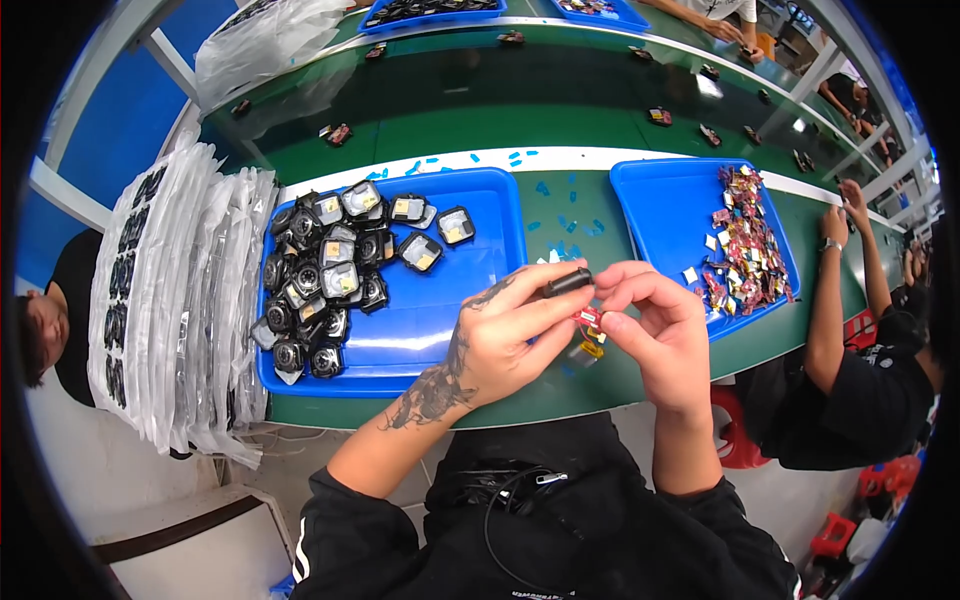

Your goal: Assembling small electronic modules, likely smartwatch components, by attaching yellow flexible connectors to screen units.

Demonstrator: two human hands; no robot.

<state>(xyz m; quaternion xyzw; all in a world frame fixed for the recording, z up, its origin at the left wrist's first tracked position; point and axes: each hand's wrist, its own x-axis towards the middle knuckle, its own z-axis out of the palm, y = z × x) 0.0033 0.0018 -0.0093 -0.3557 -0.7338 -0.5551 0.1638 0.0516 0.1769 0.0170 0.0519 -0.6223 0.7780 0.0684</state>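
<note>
My left hand (505, 335) grips a small black square casing (567, 282) at its fingertips. My right hand (660, 325) pinches a tiny red and yellow wired part (590, 320) just under that casing, with a small silvery cell (583, 353) dangling below. Both hands meet above the green bench, between two blue trays. The left blue tray (440, 330) holds a heap of black square casings (320, 275). The right blue tray (660, 205) holds a pile of small red and gold parts (750, 245).
Stacked clear plastic bags (170, 300) lie left of the left tray. Blue tape scraps (570, 225) dot the bench between the trays. A person in black sits at the right with arms on the bench (830, 290); another person is at the far left (55, 320).
</note>
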